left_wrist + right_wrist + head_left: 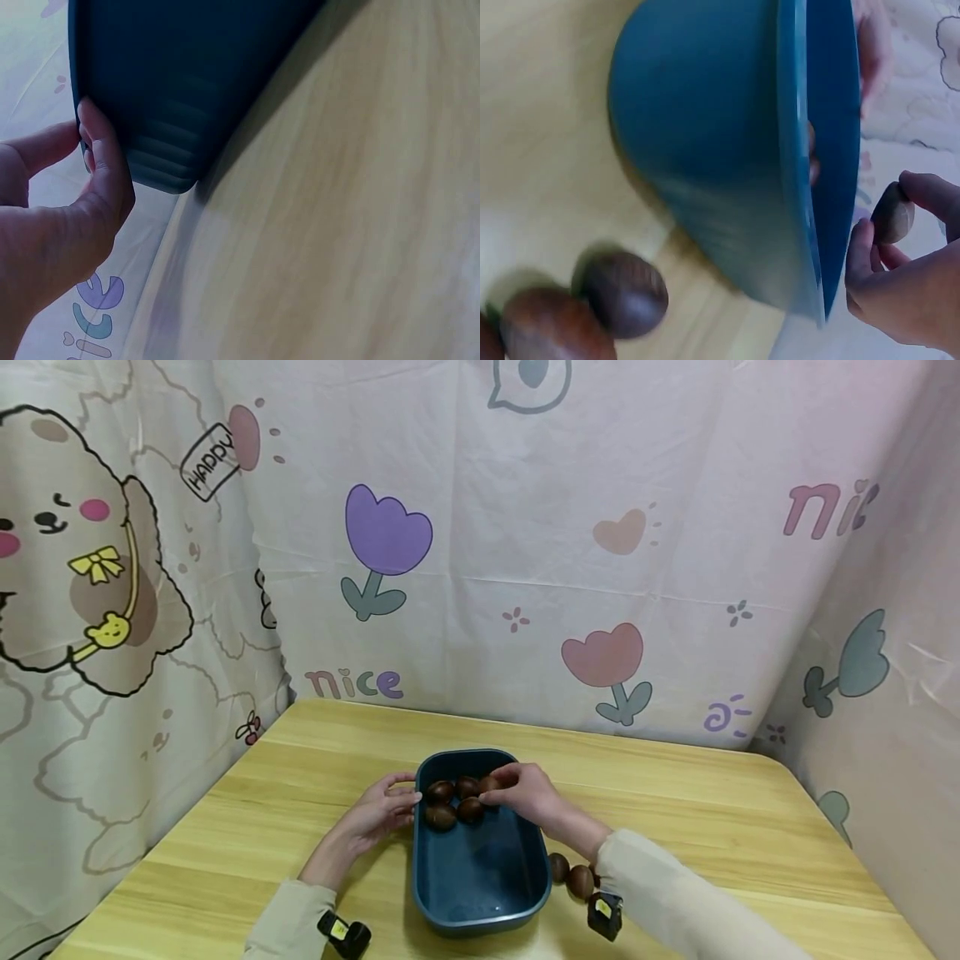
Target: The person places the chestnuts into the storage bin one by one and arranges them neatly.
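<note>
A dark blue rectangular bin [480, 877] stands on the table, with several glossy brown chestnuts [440, 816] grouped at its far end. My left hand [378, 814] holds the bin's left side, and the left wrist view shows thumb and fingers pinching its rim [73, 60]. Over the far right part of the bin, my right hand [528, 793] pinches one chestnut [893, 214] between thumb and fingers. That chestnut appears above rim level in the right wrist view. More chestnuts [581, 882] lie on the table just right of the bin, partly hidden by the right sleeve.
The light wooden table [300, 777] reaches back to a printed cloth [465, 652] that hangs behind and on both sides. A small black device [344, 935] is strapped to the left wrist, and another [604, 916] to the right.
</note>
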Tool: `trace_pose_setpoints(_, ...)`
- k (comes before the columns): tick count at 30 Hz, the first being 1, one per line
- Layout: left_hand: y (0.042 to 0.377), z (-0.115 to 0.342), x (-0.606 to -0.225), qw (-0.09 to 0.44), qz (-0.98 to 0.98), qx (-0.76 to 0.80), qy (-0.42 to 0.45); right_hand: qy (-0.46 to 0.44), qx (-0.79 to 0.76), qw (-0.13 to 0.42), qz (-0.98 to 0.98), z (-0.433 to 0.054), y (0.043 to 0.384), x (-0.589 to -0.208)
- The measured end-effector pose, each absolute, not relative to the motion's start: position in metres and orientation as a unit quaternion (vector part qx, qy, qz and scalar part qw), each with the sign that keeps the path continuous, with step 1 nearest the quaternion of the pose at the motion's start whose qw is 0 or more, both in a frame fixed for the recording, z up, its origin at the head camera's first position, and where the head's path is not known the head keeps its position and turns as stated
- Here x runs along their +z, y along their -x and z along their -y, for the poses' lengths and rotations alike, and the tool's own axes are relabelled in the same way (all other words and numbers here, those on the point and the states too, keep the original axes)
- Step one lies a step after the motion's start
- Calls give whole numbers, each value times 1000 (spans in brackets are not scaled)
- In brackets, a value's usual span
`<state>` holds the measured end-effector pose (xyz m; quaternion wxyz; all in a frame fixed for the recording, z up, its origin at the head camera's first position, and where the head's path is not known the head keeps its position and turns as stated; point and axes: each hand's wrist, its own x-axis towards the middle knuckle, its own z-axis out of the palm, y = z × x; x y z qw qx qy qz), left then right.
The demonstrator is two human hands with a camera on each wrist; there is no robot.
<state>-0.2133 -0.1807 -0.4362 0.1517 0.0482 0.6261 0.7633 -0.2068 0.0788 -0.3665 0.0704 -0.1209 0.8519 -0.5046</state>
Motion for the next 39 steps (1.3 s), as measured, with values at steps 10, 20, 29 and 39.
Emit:
trace_pose_setpoints(10,214,180,-437,153,-620,767,-55,136,-493,112,-852,-48,199,-385)
trace_pose_setpoints(20,213,181,-435,156,-619,768,-57,141,-516,136,-834,-23,187,-397)
trace_pose_setpoints(29,213,181,-435,152,-618,770,-54,108,-521,133,-836,-18,182,-404)
trace_pose_setpoints(39,213,180,-436,145,-625,766,-47,128,-515,130,-838,-30,188,-406)
